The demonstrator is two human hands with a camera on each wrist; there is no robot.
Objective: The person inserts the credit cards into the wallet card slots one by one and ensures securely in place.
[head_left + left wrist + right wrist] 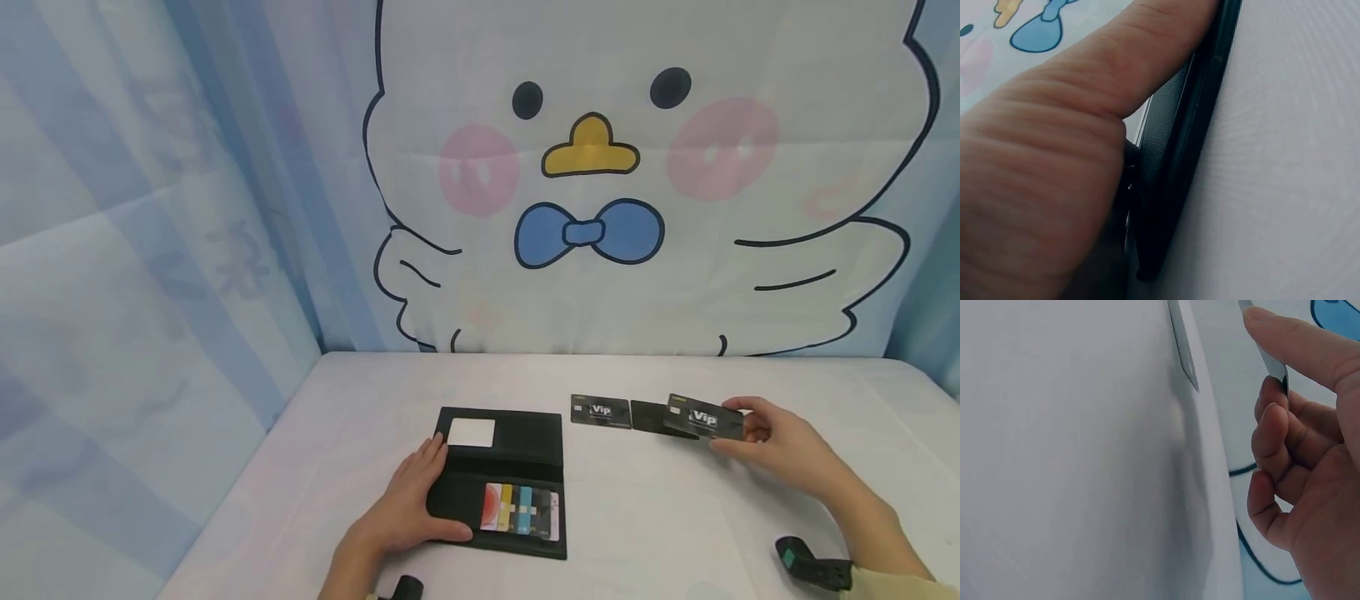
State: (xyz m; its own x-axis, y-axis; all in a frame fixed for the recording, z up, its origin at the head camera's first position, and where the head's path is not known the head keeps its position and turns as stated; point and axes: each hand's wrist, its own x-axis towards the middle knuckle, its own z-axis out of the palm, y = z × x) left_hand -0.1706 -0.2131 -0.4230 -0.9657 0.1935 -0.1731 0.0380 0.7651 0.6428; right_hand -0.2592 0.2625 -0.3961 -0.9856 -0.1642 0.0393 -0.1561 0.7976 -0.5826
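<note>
A black card wallet (500, 464) lies unfolded on the white-covered table. My left hand (408, 500) rests on its left side, fingers straight along the edge and thumb over the lower left corner. In the left wrist view the thumb (1141, 50) lies across the wallet's dark edge (1179, 156). Between thumb and fingers, my right hand (783, 446) pinches a black VIP card (701, 418), raised over the right end of a plain black card (652, 417). Seen from the right wrist, the pinched card (1272, 362) shows edge-on, the other fingers curled below it.
Another black VIP card (600, 411) lies just left of the plain black one. Several colourful cards (520, 510) sit in the wallet's lower half, and a white panel (471, 432) shows in its upper half. A curtain with a cartoon bird (585, 292) hangs behind the table.
</note>
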